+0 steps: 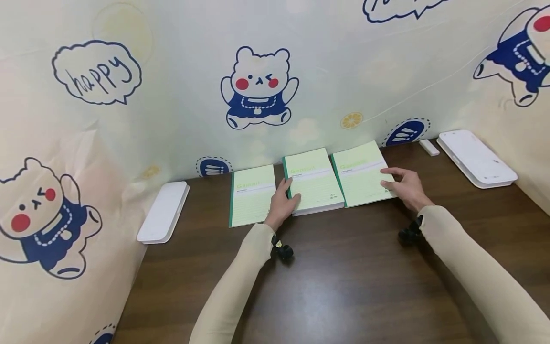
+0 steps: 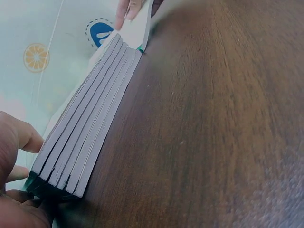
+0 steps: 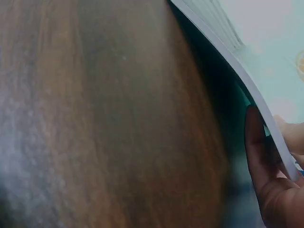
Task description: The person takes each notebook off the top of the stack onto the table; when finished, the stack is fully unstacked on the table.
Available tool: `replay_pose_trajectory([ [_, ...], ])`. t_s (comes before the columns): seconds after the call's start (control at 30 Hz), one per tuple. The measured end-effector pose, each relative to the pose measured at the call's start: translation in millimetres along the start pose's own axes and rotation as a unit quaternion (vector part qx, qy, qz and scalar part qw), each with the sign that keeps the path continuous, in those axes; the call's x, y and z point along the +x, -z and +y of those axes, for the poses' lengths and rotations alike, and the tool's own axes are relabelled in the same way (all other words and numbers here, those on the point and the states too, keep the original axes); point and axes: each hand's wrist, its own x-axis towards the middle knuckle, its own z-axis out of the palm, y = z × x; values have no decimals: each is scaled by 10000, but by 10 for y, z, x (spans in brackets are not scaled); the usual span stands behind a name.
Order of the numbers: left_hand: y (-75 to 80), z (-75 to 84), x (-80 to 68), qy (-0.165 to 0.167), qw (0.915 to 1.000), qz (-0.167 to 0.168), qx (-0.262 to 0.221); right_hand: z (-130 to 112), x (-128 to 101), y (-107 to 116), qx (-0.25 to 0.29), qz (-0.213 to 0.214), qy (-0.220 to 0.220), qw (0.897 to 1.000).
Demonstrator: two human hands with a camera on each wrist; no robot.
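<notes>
Cream cloth printed with cartoon bears and a "happy" speech bubble [image 1: 97, 72] walls in a dark wooden table [image 1: 343, 277], and everything of interest lies along its far edge. Going from the left: a white tray [image 1: 163, 212] rests by the cloth, then a single green notebook [image 1: 251, 195] lies flat. Just beside it stands a stack of notebooks [image 1: 315, 180], several thick as the left wrist view shows [image 2: 90, 137]. The left hand [image 1: 283, 203] grips the near left corner of this stack, thumb over the top cover and fingers curled at the spine side. To the right, touching or nearly touching the stack, lies another notebook [image 1: 362, 173]. The right hand [image 1: 404, 186] holds its near right edge, fingers spread fairly straight over the cover and the thumb [image 3: 259, 156] tucked beneath, so that edge looks lifted slightly off the wood. Beyond it sit a small white block [image 1: 429, 147] and a second white tray [image 1: 474, 157]

Handling this well seems to call for a steady left hand on the stack, so the covers do not fan apart, while the right hand lifts its thin notebook by the edge without creasing it. A single notebook bends easily; supporting it from beneath and keeping it level should let it travel cleanly
</notes>
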Motion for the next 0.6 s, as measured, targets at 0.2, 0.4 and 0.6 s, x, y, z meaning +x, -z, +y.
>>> replay_pose_trajectory([
  [0.2, 8, 3, -3, 15, 9999, 80, 83, -65, 4, -45, -1063, -160, 214, 9940],
  [0.4, -1, 11, -3, -29, 9999, 100, 107, -83, -16, -107, -1946, -34, 701, 9784],
  [0.6, 8, 16, -15, 8, 9999, 85, 83, -87, -22, -156, -2259, -33, 1010, 9689],
])
